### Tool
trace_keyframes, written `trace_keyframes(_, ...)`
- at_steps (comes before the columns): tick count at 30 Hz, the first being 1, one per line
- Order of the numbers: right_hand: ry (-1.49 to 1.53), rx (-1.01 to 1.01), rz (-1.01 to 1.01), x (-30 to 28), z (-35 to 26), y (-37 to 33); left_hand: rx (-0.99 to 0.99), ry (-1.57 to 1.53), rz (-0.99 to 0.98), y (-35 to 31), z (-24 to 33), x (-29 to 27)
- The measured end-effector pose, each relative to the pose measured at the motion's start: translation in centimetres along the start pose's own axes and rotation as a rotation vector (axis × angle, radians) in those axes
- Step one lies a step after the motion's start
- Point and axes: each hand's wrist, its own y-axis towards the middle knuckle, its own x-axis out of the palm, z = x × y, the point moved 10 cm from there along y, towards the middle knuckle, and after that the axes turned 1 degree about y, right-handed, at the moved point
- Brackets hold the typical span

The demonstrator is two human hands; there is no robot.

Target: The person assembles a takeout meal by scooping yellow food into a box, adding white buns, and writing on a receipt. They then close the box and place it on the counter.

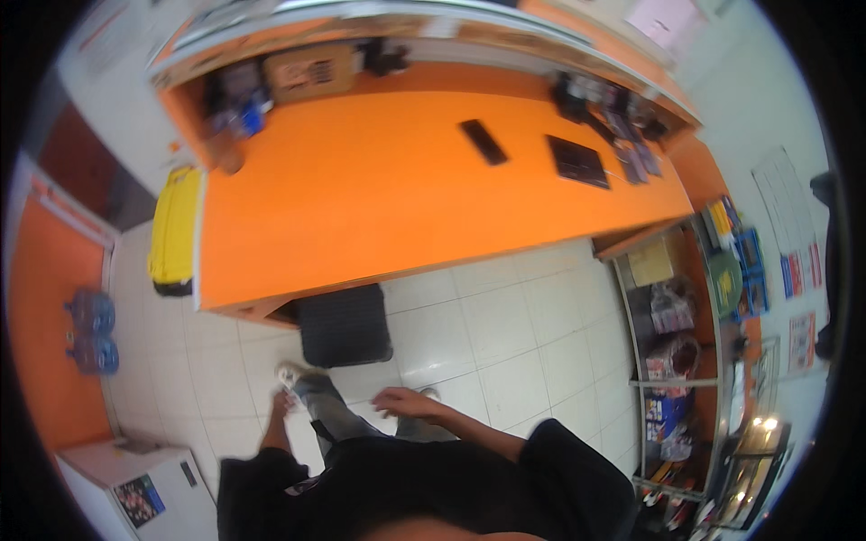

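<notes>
My right hand [399,402] hangs in front of my body over my legs, its fingers loosely bent and holding nothing that shows. Beside my left leg hangs my left hand [287,402], near my shoe [289,373]; it is small and blurred, so its fingers are hard to make out. Just ahead of my feet a black ribbed suitcase [345,326] stands partly beneath the front edge of an orange desk [361,198]. Neither hand touches the suitcase or the desk. On the desktop lie a dark phone-shaped slab [484,142] and a flat black tablet-like object [577,161].
A yellow suitcase [175,225] stands at the desk's left end. Blue water jugs [92,332] and a white cabinet [149,491] are at the left. Shelves with wrapped goods [672,356] line the right side. A cardboard box [311,74] sits at the desk's back.
</notes>
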Motion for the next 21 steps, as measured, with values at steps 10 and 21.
trace_keyframes(10, 0.815, -0.584, 1.834, -33.0, 23.6, -48.2, 0.112, 0.973, -0.901, -13.3, -5.3, 59.6)
trace_keyframes(21, 0.77, -0.321, 1.19, -50.0, 21.4, -41.5, 0.615, 0.636, -0.806, -20.1, 16.1, 90.5)
